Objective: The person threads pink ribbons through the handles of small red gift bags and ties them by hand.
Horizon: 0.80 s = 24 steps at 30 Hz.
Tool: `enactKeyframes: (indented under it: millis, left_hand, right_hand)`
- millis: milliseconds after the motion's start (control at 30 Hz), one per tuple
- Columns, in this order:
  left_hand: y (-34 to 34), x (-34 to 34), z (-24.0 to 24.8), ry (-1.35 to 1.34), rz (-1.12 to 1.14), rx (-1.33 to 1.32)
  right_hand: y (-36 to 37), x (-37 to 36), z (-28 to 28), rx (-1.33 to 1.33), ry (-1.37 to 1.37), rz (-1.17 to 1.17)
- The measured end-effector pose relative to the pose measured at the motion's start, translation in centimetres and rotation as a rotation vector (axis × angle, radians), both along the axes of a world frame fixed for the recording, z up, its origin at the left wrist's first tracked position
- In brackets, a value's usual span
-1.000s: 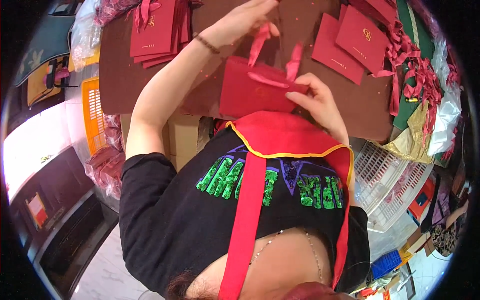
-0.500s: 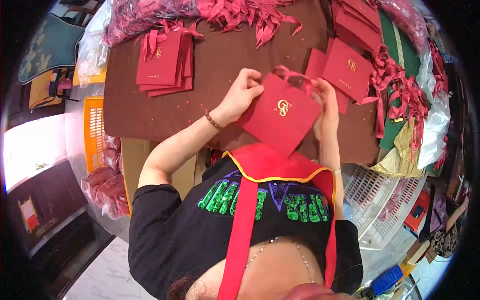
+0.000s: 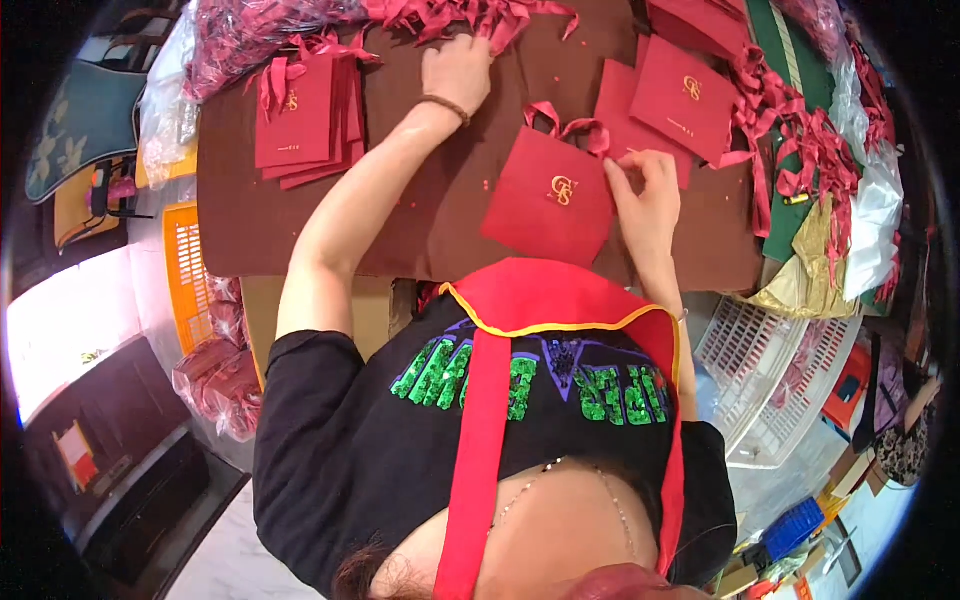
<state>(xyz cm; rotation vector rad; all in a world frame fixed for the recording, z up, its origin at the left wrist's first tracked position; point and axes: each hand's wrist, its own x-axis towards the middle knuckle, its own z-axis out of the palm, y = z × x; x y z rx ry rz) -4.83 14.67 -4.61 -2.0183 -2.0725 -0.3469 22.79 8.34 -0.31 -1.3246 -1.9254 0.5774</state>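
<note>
A red paper gift bag (image 3: pixel 545 205) with a gold emblem lies on the brown-covered table in front of me, its ribbon handles looped above its top edge. My right hand (image 3: pixel 648 200) pinches that bag at its upper right edge between thumb and fingers. Farther off, my left hand (image 3: pixel 457 78), wearing a beaded bracelet, is stretched to the edge of a heap of red ribbons (image 3: pixel 510 22). Its fingers are curled down against the ribbons, and the fingertips are partly hidden.
A stack of red bags (image 3: pixel 300 115) with ribbon handles sits at the far left. More red bags (image 3: pixel 680 95) overlap at the far right, beside tangled ribbons (image 3: pixel 800 150). White plastic crates (image 3: pixel 760 375) stand below the table on the right, an orange crate (image 3: pixel 183 270) on the left.
My left hand has let go of the bag and moved away to the ribbon heap. The bag has come down onto the table, with my right hand still at its right edge.
</note>
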Motion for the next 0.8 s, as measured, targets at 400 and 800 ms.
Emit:
enactKeyframes:
  millis: [400, 800]
  left_hand:
    - [-9.0, -4.9, 11.2, -1.427, 0.020, -0.092]
    - [-12.8, -2.1, 16.7, -0.730, -0.164, 0.036]
  right_hand:
    - [1.3, -3.4, -1.5, 0.125, -0.172, 0.383]
    - [1.6, -3.4, 0.6, -0.345, -0.078, 0.482]
